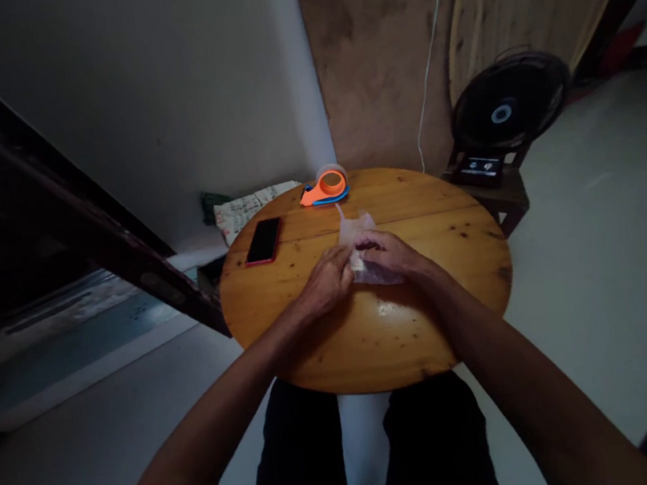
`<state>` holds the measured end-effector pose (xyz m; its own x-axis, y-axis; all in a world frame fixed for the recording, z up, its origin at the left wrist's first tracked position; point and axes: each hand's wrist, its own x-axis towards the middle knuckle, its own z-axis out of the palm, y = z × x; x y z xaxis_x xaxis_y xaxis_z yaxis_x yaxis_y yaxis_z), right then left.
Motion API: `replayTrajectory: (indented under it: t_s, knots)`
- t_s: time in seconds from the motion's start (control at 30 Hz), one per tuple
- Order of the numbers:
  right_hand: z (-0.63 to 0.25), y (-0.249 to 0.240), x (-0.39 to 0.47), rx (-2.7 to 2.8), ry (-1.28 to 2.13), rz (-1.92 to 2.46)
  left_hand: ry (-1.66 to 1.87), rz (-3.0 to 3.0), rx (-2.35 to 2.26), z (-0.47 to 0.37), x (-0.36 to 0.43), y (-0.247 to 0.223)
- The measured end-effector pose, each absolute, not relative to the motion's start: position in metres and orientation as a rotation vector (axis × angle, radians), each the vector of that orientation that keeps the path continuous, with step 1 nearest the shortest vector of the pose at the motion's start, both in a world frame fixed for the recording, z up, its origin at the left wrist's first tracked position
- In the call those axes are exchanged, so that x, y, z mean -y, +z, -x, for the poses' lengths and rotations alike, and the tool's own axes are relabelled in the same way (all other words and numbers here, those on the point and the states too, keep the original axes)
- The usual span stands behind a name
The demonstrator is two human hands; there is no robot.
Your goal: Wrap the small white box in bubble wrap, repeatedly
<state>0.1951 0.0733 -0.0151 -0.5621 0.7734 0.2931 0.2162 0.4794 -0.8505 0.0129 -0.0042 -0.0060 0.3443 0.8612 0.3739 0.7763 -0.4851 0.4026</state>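
Here, a translucent bag [356, 227] runs far to near on the table [446, 212], my bent left fingers [340, 258] at its left edge, right fingers [376, 239] over its middle; I cannot tell whether either pinches.

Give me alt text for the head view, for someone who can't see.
A person's left hand and right hand touch translucent plastic on a wooden table. An orange tape dispenser sits near the far edge, a dark-screened smartphone to the left.
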Motion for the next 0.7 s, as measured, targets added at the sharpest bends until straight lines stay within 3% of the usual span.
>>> replayTrajectory:
  t_s: [0.53,0.7]
  knots:
    - [-0.198,-0.011,-0.071,2.063,1.137,0.821,0.628,-2.454,-1.789,-0.032,0.031,0.003]
    - [-0.204,-0.012,-0.076,1.992,1.102,0.821,0.756,-2.474,-1.784,-0.032,0.027,-0.012]
